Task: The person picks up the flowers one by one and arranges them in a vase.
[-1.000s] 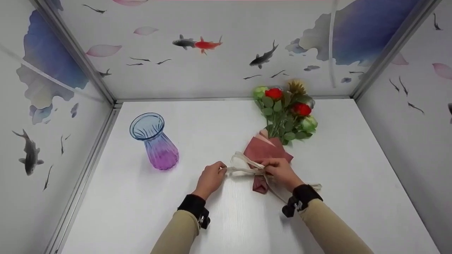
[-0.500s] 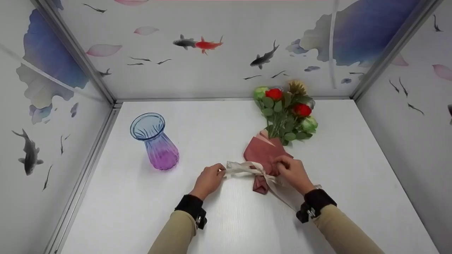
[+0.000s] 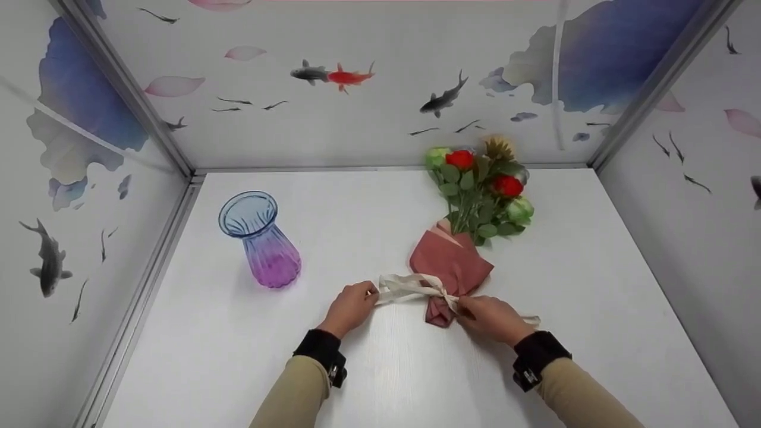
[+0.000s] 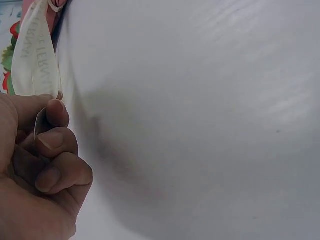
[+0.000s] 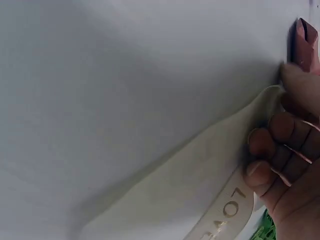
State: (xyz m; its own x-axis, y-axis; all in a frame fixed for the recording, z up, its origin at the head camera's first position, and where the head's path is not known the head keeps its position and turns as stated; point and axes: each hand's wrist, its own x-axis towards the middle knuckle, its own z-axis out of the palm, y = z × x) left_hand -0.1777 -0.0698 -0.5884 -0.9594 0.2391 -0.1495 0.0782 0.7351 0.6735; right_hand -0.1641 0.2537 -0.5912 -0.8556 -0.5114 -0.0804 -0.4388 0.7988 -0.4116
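Observation:
A bouquet of artificial-looking flowers (image 3: 478, 202) lies on the table, its stems wrapped in dusty-red paper (image 3: 449, 258). Round the paper's narrow end runs a cream ribbon (image 4: 35, 55), knotted, with a loop reaching left. My left hand (image 3: 348, 309) pinches the end of that loop between thumb and forefinger, fingers curled. Just right of the knot, my right hand (image 3: 493, 318) pinches the ribbon's tail with thumb and fingertips. Gold lettering shows on the tail (image 5: 230, 207) in the right wrist view, running past the curled fingers.
A ribbed glass vase (image 3: 270, 244), blue above and purple below, stands at the left of the white table (image 3: 357, 220). Printed panels with fish and petals enclose the table at the back and both sides.
My right hand left the knot, moved right over the paper, then came down to the ribbon tail beside the knot. My left hand shifted slightly down, keeping the loop, which has flattened.

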